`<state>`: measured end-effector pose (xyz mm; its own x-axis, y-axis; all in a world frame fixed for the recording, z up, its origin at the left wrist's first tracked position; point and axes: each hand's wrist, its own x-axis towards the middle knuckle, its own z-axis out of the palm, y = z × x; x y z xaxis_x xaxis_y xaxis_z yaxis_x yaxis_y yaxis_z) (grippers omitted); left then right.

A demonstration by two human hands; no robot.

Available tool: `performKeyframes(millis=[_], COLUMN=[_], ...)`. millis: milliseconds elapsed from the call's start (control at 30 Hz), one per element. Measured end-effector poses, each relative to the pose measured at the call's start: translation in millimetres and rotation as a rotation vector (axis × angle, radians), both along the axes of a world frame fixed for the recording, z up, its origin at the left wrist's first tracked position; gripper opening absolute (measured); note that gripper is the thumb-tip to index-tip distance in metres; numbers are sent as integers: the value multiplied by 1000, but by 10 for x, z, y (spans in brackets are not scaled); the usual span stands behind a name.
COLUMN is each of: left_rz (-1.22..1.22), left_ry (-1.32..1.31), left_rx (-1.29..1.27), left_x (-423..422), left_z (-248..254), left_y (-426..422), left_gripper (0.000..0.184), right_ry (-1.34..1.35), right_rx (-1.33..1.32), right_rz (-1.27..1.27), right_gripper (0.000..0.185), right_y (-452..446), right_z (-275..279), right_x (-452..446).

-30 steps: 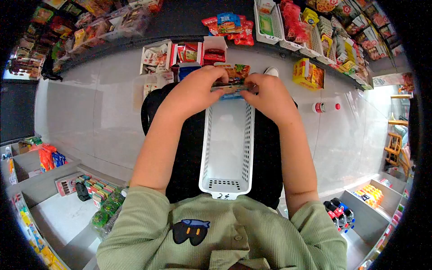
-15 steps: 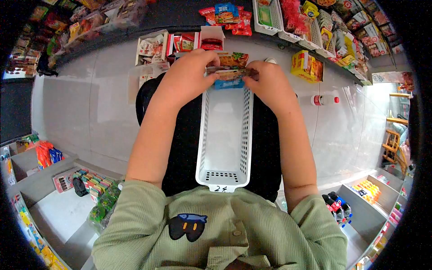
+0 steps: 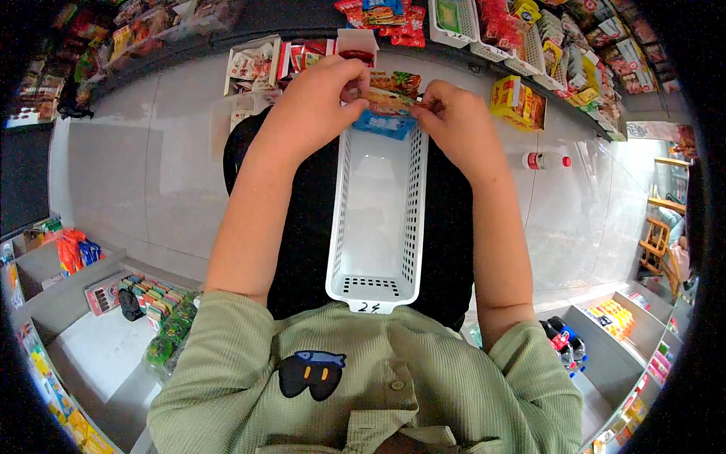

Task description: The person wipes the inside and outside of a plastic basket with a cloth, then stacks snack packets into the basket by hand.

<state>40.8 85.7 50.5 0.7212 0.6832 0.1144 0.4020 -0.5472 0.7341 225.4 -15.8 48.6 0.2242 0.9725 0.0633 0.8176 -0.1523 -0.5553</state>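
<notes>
A long white perforated basket [image 3: 376, 216], marked "24" on its near tab, rests on my lap. Over its far end, my left hand [image 3: 327, 94] and my right hand [image 3: 458, 122] pinch opposite ends of a shiny snack packet [image 3: 389, 101]. Just below that, a blue snack packet [image 3: 386, 125] lies at the basket's far end, partly covered. Another packet with a food picture [image 3: 399, 81] shows behind the pinched one; whether it is inside the basket I cannot tell. Most of the basket floor nearer to me is bare.
Beyond my hands stand open boxes of small packets [image 3: 253, 66], with red and blue packets [image 3: 382, 13] on the dark shelf edge. To the right are a yellow box [image 3: 518, 102] and a bottle with a red cap [image 3: 546, 160] on the tiled floor. Stocked shelves surround me.
The pinched packet has turned so more of its printed face shows. More of the blue packet is visible below it. My right hand's fingers have shifted outward slightly, and the whole view has moved a little.
</notes>
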Motion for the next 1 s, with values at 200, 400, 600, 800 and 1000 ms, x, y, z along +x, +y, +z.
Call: performKeyframes(millis=[200, 400, 600, 800, 1000], left_rz=[-6, 13, 22, 31, 159], left_ry=[4, 46, 21, 15, -44], left_rx=[42, 50, 130, 185, 62], left_x=[-8, -12, -21, -31, -39], left_z=[-9, -4, -30, -48, -10], left_y=[12, 6, 6, 18, 121], left_gripper=[21, 21, 20, 22, 18], right_ry=[56, 67, 93, 117, 379], right_rx=[-13, -46, -42, -76, 57], right_rz=[30, 18, -2, -35, -46], right_gripper=[16, 19, 27, 32, 41], right_y=[20, 32, 29, 28, 43], right_z=[28, 16, 5, 54, -43], right_x=[-13, -24, -27, -37, 68])
